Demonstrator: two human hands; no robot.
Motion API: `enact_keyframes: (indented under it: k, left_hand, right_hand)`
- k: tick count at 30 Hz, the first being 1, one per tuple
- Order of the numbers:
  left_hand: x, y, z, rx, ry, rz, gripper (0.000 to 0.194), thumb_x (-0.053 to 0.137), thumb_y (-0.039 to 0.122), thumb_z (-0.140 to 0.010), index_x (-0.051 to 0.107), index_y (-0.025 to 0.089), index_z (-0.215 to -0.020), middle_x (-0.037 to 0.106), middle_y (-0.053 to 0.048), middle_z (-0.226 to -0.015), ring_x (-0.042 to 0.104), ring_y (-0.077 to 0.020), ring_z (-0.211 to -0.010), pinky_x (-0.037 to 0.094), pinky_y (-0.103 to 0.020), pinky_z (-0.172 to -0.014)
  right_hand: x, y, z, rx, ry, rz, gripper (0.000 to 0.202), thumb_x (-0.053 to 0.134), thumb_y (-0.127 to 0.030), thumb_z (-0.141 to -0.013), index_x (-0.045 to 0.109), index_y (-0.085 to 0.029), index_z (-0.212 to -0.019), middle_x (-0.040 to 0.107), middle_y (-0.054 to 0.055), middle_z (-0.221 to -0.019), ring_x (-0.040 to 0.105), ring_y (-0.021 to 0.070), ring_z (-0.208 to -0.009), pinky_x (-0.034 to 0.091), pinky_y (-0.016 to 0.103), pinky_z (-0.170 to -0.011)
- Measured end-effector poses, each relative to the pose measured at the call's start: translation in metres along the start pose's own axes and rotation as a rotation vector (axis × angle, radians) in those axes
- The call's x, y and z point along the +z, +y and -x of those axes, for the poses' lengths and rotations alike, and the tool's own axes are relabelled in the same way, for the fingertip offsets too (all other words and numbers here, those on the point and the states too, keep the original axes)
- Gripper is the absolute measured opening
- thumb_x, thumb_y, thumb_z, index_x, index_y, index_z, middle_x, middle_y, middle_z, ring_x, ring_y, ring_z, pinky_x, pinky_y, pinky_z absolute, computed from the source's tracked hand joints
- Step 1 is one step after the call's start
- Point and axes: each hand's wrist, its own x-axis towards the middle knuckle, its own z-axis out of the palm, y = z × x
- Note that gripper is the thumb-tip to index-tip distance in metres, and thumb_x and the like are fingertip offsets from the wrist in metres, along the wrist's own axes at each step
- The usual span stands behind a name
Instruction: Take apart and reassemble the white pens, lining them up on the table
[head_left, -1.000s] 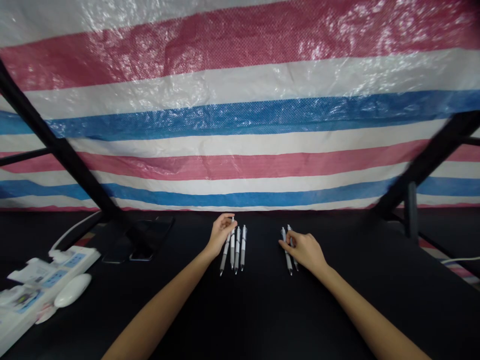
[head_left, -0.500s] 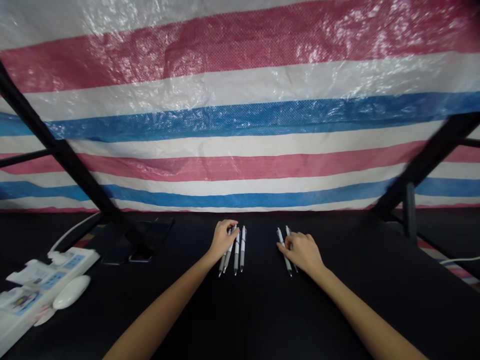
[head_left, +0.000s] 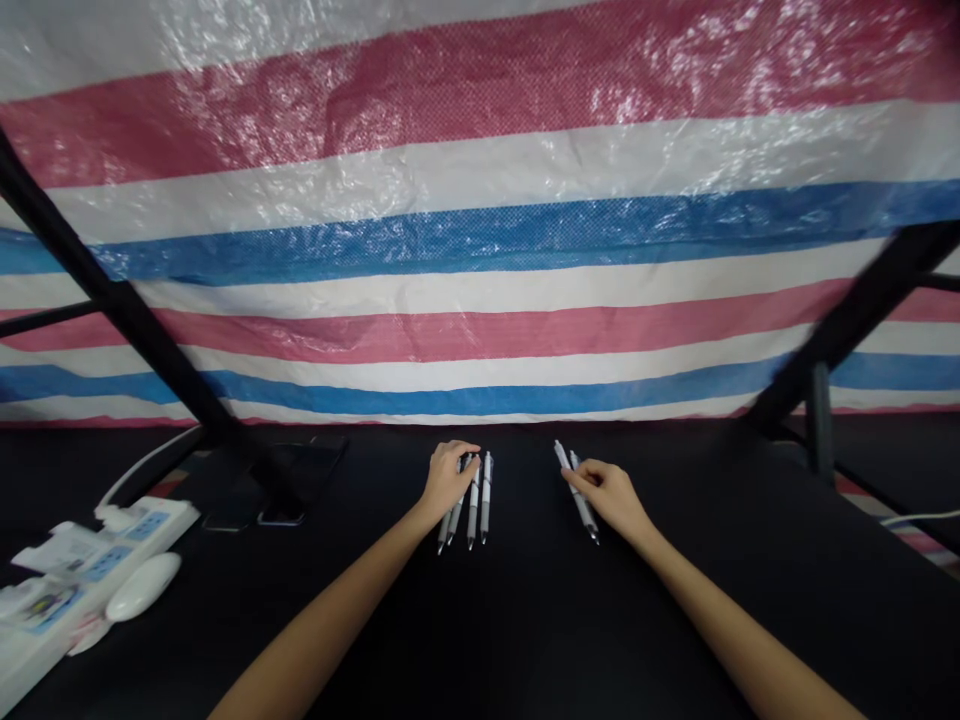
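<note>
My right hand point(head_left: 606, 492) pinches a white-and-grey pen point(head_left: 576, 492) between thumb and fingers. A second pen point(head_left: 574, 459) lies just behind it, mostly hidden by the held pen and my fingers. On the left, my left hand point(head_left: 448, 478) hovers over or rests on the upper ends of several similar pens point(head_left: 473, 515), its thumb and index finger a little apart. These pens lie roughly side by side, tips toward me. The rightmost pen point(head_left: 486, 495) of this group shows in full, while the left ones are partly covered by my hand.
A white power strip point(head_left: 112, 560) with plugs and a white oval object point(head_left: 144, 586) sit at the left. Dark phone-like devices point(head_left: 281, 514) lie near the left black frame bar point(head_left: 172, 360). Another bar point(head_left: 840, 320) slants at the right. Behind the black table point(head_left: 495, 630) hangs a striped sheet point(head_left: 480, 335).
My right hand has taken hold of the left pen of its pair and shifted it slightly right, closer over the other pen. My left hand's index finger reaches a bit farther right.
</note>
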Motion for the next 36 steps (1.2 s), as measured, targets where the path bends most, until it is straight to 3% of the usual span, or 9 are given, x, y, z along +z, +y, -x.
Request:
enact_keyframes:
  k: [4,9,12,16,20,26,30,36]
  left_hand:
    - [-0.001,0.001,0.000,0.012,0.010,0.026,0.016,0.057,0.019,-0.079,0.068,0.022,-0.090,0.068,-0.003,-0.093,0.058,-0.0201,-0.091,0.042,-0.037,-0.086]
    - [-0.003,0.004,0.001,0.024,0.025,0.065,0.015,0.057,0.017,-0.079,0.068,0.021,-0.089,0.068,-0.004,-0.093,0.058,-0.0207,-0.090,0.043,-0.037,-0.085]
    - [-0.003,0.006,0.001,0.030,0.032,0.091,0.016,0.057,0.017,-0.079,0.068,0.021,-0.090,0.068,-0.004,-0.093,0.058,-0.0209,-0.091,0.043,-0.037,-0.085]
    - [-0.004,0.009,0.001,0.056,0.020,0.136,0.017,0.058,0.020,-0.079,0.067,0.022,-0.094,0.068,-0.004,-0.095,0.059,-0.0208,-0.093,0.043,-0.037,-0.086]
    - [-0.007,0.013,0.002,0.096,-0.005,0.191,0.021,0.058,0.022,-0.079,0.065,0.021,-0.099,0.068,-0.005,-0.096,0.059,-0.0196,-0.091,0.043,-0.035,-0.085]
    - [-0.009,0.020,0.004,0.175,-0.098,0.246,0.030,0.063,0.026,-0.077,0.063,0.020,-0.107,0.070,-0.005,-0.091,0.060,-0.0189,-0.088,0.043,-0.034,-0.086]
    - [-0.010,0.024,0.004,0.165,-0.184,0.255,0.025,0.065,0.025,-0.075,0.068,0.022,-0.099,0.072,-0.004,-0.085,0.062,-0.0192,-0.083,0.043,-0.034,-0.084]
    - [-0.011,0.026,0.006,0.171,-0.239,0.277,0.016,0.064,0.022,-0.073,0.071,0.020,-0.088,0.071,-0.004,-0.077,0.063,-0.0175,-0.074,0.046,-0.030,-0.075]
  right_hand:
    - [-0.010,-0.005,-0.001,0.133,0.114,-0.449,0.048,0.056,-0.061,-0.071,0.045,-0.019,-0.050,0.043,-0.004,-0.047,0.041,0.0102,-0.045,0.032,0.023,-0.046]
    - [-0.015,-0.008,-0.002,0.234,0.121,-0.638,0.044,0.061,-0.062,-0.067,0.053,-0.019,-0.067,0.054,-0.002,-0.048,0.046,0.0115,-0.041,0.036,0.024,-0.043]
    - [-0.011,-0.004,-0.003,0.226,0.109,-0.607,0.047,0.067,-0.061,-0.062,0.054,-0.019,-0.078,0.054,-0.004,-0.047,0.045,0.0113,-0.039,0.034,0.023,-0.040]
    - [-0.004,-0.001,-0.002,0.076,0.026,-0.546,0.042,0.070,-0.055,-0.062,0.057,-0.018,-0.076,0.057,-0.001,-0.055,0.054,0.0134,-0.051,0.042,0.025,-0.050]
    - [-0.004,-0.005,0.001,-0.027,-0.094,-0.427,0.035,0.068,-0.051,-0.066,0.064,-0.018,-0.078,0.065,0.004,-0.071,0.060,0.0170,-0.067,0.047,0.029,-0.065]
    - [-0.001,-0.013,0.009,-0.221,-0.119,-0.127,0.024,0.057,-0.040,-0.079,0.069,-0.021,-0.086,0.067,0.006,-0.084,0.060,0.0206,-0.080,0.045,0.036,-0.076]
    - [0.002,-0.018,0.014,-0.370,-0.165,0.030,0.021,0.051,-0.034,-0.086,0.068,-0.024,-0.092,0.070,0.005,-0.091,0.059,0.0217,-0.088,0.039,0.041,-0.086]
    - [0.005,-0.020,0.018,-0.435,-0.156,0.121,0.025,0.047,-0.037,-0.089,0.068,-0.026,-0.097,0.070,0.005,-0.093,0.059,0.0217,-0.088,0.039,0.041,-0.086]
